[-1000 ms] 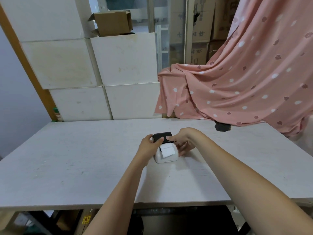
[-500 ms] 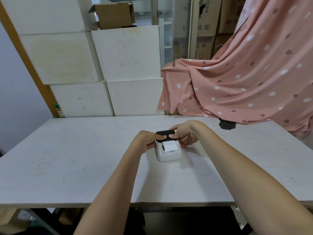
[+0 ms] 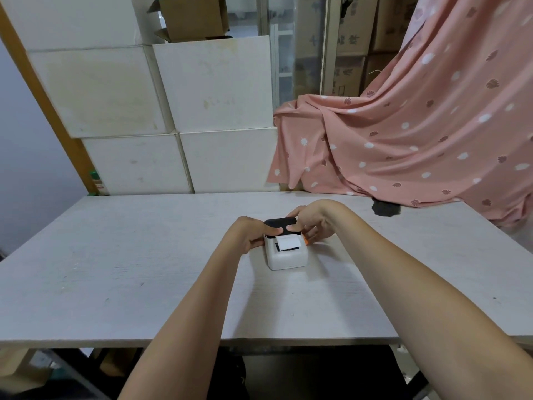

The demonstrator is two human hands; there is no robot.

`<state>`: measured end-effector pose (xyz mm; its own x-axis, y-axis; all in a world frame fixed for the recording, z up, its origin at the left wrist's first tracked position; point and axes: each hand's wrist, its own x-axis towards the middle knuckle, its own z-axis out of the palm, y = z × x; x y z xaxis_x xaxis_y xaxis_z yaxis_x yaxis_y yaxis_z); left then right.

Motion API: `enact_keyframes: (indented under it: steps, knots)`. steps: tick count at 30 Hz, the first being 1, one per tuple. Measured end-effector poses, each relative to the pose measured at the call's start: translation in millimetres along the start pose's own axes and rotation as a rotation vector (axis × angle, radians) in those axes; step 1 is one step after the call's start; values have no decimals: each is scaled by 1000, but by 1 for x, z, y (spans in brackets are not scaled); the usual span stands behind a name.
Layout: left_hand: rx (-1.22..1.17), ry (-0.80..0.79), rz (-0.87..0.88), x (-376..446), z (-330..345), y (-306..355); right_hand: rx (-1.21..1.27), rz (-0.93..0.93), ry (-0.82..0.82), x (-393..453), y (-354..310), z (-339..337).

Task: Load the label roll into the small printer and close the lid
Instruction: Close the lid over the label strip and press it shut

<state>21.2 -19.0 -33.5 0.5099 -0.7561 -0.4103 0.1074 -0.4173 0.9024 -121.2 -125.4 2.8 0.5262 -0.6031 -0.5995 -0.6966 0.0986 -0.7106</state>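
This looked like a storeroom or small warehouse packing corner. At twelve o'clock, brown cardboard cartons with printed characters stood stacked behind a glass partition. At ten and eleven o'clock, big white boxes were piled like a wall, with an open cardboard box perched on top. A pink patterned cloth was draped over something bulky at two o'clock. Up front ran a plain white worktable, scuffed and bare-looking, with more clutter dimly visible underneath at seven o'clock.
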Motion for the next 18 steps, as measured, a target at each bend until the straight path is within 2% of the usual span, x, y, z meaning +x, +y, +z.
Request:
enact_keyframes:
  steps: [3, 7, 10, 12, 18]
  knots:
    - [-65, 19, 71, -4, 1, -14, 65, -19, 17, 0, 5, 5]
    - [-251, 42, 124, -19, -3, -32, 135, -165, 157, -8, 29, 16]
    - [-214, -39, 180, -30, -7, -43, 274, -242, 225, -11, 57, 21]
    - [-182, -98, 238, -42, -4, -47, 299, -277, 205, -16, 69, 28]
    - [-163, -26, 311, -57, 10, -62, 384, -374, 237, -33, 86, 52]
